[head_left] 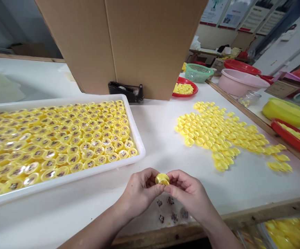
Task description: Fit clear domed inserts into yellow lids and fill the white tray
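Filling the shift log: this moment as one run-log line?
left hand: pinching yellow plastic cap | right hand: pinching same cap | by hands: dark printed pieces | beside: white tray of yellow caps

We're in an assembly workshop. Our white surface point(160, 128) carries a tray point(137, 138) of yellow caps point(62, 138) and a tape dispenser point(125, 92); posters point(253, 17) line the wall.

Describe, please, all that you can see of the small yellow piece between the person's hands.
The small yellow piece is round and looks like glossy plastic, with a curved, shiny surface and a darker curved line across it. It is pinched in the air above the white table between the left hand and the right hand, whose fingers hide part of it.
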{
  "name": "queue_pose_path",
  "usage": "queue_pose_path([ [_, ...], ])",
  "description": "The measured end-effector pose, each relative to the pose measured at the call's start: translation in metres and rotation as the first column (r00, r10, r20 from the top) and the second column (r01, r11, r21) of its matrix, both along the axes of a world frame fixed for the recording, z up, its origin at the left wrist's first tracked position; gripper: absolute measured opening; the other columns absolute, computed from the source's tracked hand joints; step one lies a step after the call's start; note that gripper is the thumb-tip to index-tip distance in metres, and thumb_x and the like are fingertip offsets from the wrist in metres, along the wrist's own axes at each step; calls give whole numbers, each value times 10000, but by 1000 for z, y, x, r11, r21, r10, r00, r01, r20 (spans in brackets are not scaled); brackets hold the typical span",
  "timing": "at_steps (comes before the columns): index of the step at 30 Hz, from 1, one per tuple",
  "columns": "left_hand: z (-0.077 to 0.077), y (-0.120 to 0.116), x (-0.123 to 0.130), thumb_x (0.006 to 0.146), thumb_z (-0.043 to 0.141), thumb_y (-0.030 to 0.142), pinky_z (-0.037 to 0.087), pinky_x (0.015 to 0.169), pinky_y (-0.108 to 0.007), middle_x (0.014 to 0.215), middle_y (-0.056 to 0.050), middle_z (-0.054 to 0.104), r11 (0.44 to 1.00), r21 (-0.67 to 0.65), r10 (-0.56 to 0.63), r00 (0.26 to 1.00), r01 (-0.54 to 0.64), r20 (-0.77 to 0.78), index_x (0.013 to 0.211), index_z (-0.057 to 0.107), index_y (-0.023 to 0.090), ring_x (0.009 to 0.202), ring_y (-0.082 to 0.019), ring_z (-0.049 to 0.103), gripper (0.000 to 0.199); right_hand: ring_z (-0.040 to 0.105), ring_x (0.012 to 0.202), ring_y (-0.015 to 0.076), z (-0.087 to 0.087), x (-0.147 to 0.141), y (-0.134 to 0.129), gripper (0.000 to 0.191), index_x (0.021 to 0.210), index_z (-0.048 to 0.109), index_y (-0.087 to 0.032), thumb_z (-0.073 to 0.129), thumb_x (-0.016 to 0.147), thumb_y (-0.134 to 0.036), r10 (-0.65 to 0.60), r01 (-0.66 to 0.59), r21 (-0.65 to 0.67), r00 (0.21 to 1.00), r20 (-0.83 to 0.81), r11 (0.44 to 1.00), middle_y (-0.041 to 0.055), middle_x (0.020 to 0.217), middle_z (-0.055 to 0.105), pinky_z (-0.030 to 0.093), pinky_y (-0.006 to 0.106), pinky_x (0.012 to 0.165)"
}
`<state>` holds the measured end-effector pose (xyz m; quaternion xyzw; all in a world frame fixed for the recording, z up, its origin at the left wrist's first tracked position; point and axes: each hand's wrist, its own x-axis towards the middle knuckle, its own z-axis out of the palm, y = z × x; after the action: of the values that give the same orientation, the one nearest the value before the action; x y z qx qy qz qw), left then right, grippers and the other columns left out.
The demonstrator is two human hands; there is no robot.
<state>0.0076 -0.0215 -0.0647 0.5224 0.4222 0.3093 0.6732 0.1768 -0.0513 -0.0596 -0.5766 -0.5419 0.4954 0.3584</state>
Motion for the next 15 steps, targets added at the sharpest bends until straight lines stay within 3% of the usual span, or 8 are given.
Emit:
queue_pose_path([
  [2, -3, 3, 2, 678, 713, 375, 374, 545, -234, 672, -23, 584, 989, -136, 64, 996, -54, 69, 787, 573, 127, 588, -116, 501, 304, 584, 903, 221, 7, 0, 4, 298, 1071, 587, -220, 633, 777, -235, 25, -76, 172, 960, 280, 982, 61, 997, 613, 491, 350, 777],
  [4, -5, 6, 3, 649, 727, 393, 366, 517, -231, 630, -6, 560, 973, -210, 115, 990, -96, 82, 754, 542, 130, 542, -103, 481, 338, 536, 1033, 250, 15, -4, 8, 429, 1170, 543, -253, 594, 763, -128, 60, -262, 321, 849, 525, 910, 76, 1126, 549, 464, 378, 853],
  [6, -3, 8, 3, 629, 739, 394, 355, 498, -224, 600, 12, 532, 963, -234, 152, 986, -133, 65, 727, 524, 134, 524, -94, 464, 352, 534, 1024, 245, 23, -10, 11, 427, 1166, 534, -247, 517, 780, -65, 124, -443, 342, 741, 660, 829, 82, 1112, 531, 472, 372, 836],
  [8, 0, 8, 2, 613, 751, 394, 342, 485, -215, 576, 26, 510, 956, -248, 176, 983, -156, 61, 712, 514, 137, 521, -90, 454, 363, 563, 902, 224, 31, -18, 14, 348, 1083, 547, -215, 443, 801, -39, 169, -533, 304, 665, 728, 789, 77, 995, 546, 491, 359, 751],
  [11, 4, 6, 0, 622, 744, 426, 341, 498, -208, 579, 28, 510, 947, -270, 225, 960, -175, 166, 721, 501, 139, 540, -88, 466, 389, 555, 775, 198, 45, -26, 23, 269, 926, 542, -199, 411, 783, -12, 199, -580, 246, 597, 777, 777, 48, 873, 532, 477, 342, 660],
  [15, 1, 4, 3, 699, 629, 547, 367, 517, -207, 747, -18, 561, 924, -328, 319, 869, -197, 379, 804, 517, 126, 606, -94, 514, 448, 545, 773, 164, 72, -37, 58, 259, 922, 530, -208, 485, 759, -11, 126, -557, 327, 625, 771, 763, 16, 869, 531, 447, 293, 663],
])
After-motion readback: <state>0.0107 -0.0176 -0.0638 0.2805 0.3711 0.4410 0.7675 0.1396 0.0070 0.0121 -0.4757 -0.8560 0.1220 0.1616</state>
